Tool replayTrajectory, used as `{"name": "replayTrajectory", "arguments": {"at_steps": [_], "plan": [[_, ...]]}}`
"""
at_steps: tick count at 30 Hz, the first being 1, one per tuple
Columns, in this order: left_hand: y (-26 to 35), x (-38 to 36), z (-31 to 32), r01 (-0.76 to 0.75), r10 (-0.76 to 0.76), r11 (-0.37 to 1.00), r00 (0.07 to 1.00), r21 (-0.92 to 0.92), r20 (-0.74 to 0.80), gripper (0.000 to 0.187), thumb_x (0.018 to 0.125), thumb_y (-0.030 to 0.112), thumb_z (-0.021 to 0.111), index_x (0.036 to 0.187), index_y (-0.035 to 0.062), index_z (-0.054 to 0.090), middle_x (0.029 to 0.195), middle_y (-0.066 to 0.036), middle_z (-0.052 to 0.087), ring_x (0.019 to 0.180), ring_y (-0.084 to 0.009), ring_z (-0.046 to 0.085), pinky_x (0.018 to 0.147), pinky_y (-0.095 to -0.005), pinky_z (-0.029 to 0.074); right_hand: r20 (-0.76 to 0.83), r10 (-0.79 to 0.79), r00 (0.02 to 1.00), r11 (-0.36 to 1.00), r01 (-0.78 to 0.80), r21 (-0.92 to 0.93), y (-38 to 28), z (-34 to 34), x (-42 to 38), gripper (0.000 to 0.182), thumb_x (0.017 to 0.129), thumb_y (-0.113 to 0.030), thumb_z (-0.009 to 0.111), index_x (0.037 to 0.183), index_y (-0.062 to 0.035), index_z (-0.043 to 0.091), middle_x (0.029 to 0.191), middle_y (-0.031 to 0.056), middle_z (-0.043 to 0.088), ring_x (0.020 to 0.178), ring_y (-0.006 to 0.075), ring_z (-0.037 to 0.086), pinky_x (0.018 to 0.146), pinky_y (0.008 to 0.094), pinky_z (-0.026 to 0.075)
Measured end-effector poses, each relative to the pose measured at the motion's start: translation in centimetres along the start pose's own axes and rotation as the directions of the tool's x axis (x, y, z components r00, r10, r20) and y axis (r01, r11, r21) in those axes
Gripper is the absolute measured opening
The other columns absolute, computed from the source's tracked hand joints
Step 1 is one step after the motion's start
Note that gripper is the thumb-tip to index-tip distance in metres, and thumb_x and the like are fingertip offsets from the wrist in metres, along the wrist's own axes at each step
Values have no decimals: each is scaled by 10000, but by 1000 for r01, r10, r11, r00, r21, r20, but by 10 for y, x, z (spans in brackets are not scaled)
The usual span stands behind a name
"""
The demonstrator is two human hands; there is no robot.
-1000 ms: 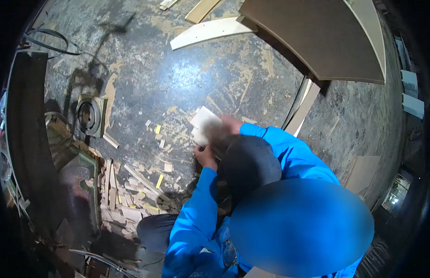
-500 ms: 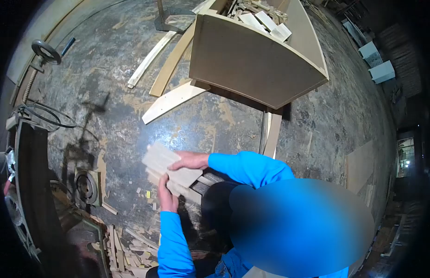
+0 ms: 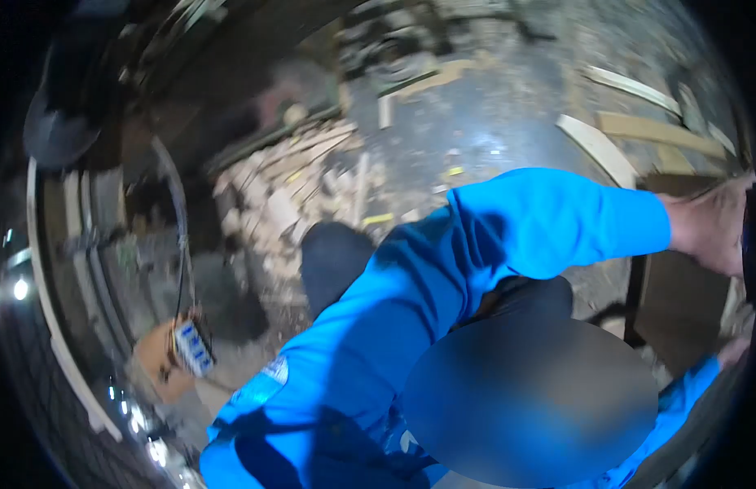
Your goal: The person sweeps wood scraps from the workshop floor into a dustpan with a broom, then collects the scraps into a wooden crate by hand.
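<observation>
My left hand (image 3: 708,224) reaches across to the far right edge of the head view, above the brown side panel of a box (image 3: 679,297). The edge of the picture cuts off its fingers, so whatever they hold is hidden. Lower down, my right hand (image 3: 734,350) shows only in part, beside the same box, blurred and mostly out of view. No wooden blocks can be made out in either hand.
Wood offcuts (image 3: 280,191) lie heaped on the floor at left centre. Long boards (image 3: 659,134) and a pale strip with an angled end (image 3: 598,151) lie at upper right. A power strip (image 3: 193,349) with a cable sits at lower left, beside dark machinery.
My view has swung left, so the box now stands at the right edge. Both hands have gone from the floor's middle over to the box; the wooden pieces they held are out of sight.
</observation>
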State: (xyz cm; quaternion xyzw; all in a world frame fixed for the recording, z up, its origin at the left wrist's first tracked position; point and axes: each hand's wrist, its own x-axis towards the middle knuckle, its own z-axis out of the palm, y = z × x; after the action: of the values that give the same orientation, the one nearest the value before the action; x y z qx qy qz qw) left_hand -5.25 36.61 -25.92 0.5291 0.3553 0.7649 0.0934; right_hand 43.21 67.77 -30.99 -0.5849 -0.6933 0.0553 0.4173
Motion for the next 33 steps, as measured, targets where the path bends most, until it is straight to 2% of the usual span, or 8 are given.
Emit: {"name": "replayTrajectory", "arguments": {"at_steps": [3, 8, 10, 15, 20, 26, 29, 33], "plan": [[-33, -92, -111, 364, -392, 919, 885, 150, 250, 647, 860, 362, 754, 1312, -68, 582, 1418, -272, 517, 1311, -393, 524, 1127, -449, 418, -177, -376, 910, 906, 320, -277, -7, 35, -75, 300, 1022, -233, 645, 1153, 24, 730, 1051, 193, 751, 881, 315, 711, 835, 403, 577], [-30, -228, -359, 384, -844, 453, 475, 805, 248, 714, 938, 477, 693, 1473, 45, 503, 1479, -220, 508, 1379, -358, 493, 1156, -477, 413, 249, -691, 679, 704, 710, 19, -250, 165, -294, 330, 994, -137, 672, 1298, -10, 660, 1372, 203, 618, 1306, 361, 553, 1116, 446, 415], [14, -274, -451, 377, -935, 205, 348, 903, 67, 783, 913, 521, 714, 1482, 31, 491, 1499, -230, 496, 1386, -370, 486, 1163, -466, 401, 574, -599, 558, 779, 573, 255, -263, 215, -359, 478, 1003, -216, 656, 1418, 3, 564, 1494, 235, 521, 1413, 400, 460, 1187, 466, 335], [131, -438, -626, 822, -504, -296, 299, 487, -810, 1011, 770, 513, 851, 1466, -104, 452, 1475, -303, 506, 1375, -391, 500, 1159, -399, 389, 919, -377, 112, 822, 498, 277, -263, 324, -485, 824, 936, -467, 721, 1504, 53, 426, 1564, 331, 375, 1440, 460, 404, 1186, 477, 354], [204, -572, -668, 860, 4, -509, -43, -39, -999, 1223, 685, 555, 899, 1513, -143, 330, 1502, -309, 479, 1400, -385, 479, 1170, -403, 383, 957, -169, -235, 744, 607, 280, -305, 411, -564, 1141, 818, -666, 745, 1537, 99, 297, 1429, 413, 446, 1323, 520, 486, 1096, 492, 442], [205, -642, -711, 971, 3, -225, -81, -80, -997, 1311, 604, 608, 908, 1506, -147, 328, 1496, -340, 459, 1403, -417, 462, 1146, -425, 413, 948, -136, -288, 694, 655, 299, -318, 443, -614, 1201, 768, -805, 687, 1468, 93, 303, 1309, 436, 522, 1259, 557, 528, 1048, 529, 469], [203, -614, -707, 821, -94, -566, -146, -68, -985, 1187, 615, 596, 899, 1422, -137, 427, 1461, -344, 483, 1360, -437, 497, 1112, -443, 443, 974, 20, -226, 774, 620, 128, -357, 424, -620, 1366, 708, -874, 668, 1488, 161, 235, 1351, 476, 431, 1307, 597, 433, 1108, 533, 409], [207, -611, -716, 789, -84, -603, -212, -120, -974, 1155, 622, 606, 866, 1398, -144, 453, 1392, -342, 555, 1311, -451, 550, 1091, -461, 459, 996, 25, -89, 802, 597, 33, -348, 419, -647, 1515, 623, -909, 699, 1536, 152, 121, 1488, 490, 173, 1418, 626, 216, 1176, 582, 286]]}}
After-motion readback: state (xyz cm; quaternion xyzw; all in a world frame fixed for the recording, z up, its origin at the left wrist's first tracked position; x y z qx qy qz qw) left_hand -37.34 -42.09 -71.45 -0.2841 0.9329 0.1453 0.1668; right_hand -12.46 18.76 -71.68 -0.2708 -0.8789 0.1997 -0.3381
